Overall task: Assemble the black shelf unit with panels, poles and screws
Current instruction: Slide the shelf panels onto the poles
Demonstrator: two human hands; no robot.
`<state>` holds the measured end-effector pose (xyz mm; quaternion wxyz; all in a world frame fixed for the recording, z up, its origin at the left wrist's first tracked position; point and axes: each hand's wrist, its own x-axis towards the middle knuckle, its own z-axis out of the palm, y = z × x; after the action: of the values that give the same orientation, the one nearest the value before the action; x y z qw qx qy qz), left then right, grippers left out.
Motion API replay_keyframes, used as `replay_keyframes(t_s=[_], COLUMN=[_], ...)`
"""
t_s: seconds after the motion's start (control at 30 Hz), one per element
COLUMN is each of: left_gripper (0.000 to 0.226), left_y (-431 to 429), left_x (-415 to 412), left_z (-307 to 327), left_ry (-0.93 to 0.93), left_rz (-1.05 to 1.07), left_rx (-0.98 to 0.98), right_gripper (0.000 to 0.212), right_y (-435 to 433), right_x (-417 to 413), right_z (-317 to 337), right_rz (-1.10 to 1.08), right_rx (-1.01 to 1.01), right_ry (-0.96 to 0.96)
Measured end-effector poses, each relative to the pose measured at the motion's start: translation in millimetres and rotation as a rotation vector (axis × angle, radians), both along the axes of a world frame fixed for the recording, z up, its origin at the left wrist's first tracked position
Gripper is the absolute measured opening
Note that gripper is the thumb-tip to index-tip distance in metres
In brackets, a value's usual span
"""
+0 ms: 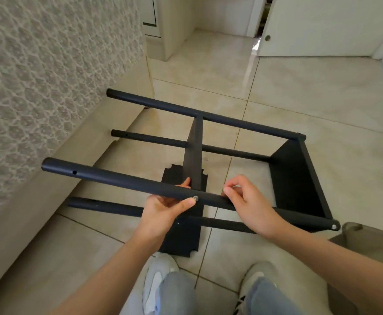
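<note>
Holding the half-built shelf unit (pixel 299 176) on its side at mid-frame on the tiled floor (pixel 322 98), you have your left hand (pixel 167 208) wrapped round the near pole (pixel 117 179). Its thumb tip lies just beside the screw (pixel 195 198), where the middle panel (pixel 194 155) meets that pole. Your right hand (pixel 249 205) rests on the same pole just right of the screw, fingers curled with thumb and forefinger pinched together; whether they hold anything I cannot tell.

If that screw is only started, letting the pole roll or the panel shift could cross-thread it or drop it out. The pole ends toward the left of the frame are unbraced, so the frame may rack under a push. A loose panel (pixel 181 237) lies on the floor beneath; lowering the unit could scratch it.
</note>
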<state>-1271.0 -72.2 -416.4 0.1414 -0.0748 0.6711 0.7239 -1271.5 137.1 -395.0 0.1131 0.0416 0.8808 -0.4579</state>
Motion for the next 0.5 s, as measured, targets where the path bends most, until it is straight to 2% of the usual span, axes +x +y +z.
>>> replay_keyframes(t_s=[0.13,0.27,0.5], left_gripper=[0.047,0.03,0.028], left_y=[-3,-6,-8], left_x=[1,4,2], left_z=[-19,-36,-53], left_ry=[-0.023,-0.041,-0.036], left_rz=[0.023,0.047,0.037], left_rx=[0.054,0.103,0.121], right_gripper=[0.003,0.006,0.004], right_y=[-4,-7,-10], right_x=[-3,-4,-5], right_z=[-9,-16,-27], right_rz=[0.024,0.047,0.046], right_rx=[0.016,0.033,0.035], right_ry=[-0.022,-0.037,-0.059])
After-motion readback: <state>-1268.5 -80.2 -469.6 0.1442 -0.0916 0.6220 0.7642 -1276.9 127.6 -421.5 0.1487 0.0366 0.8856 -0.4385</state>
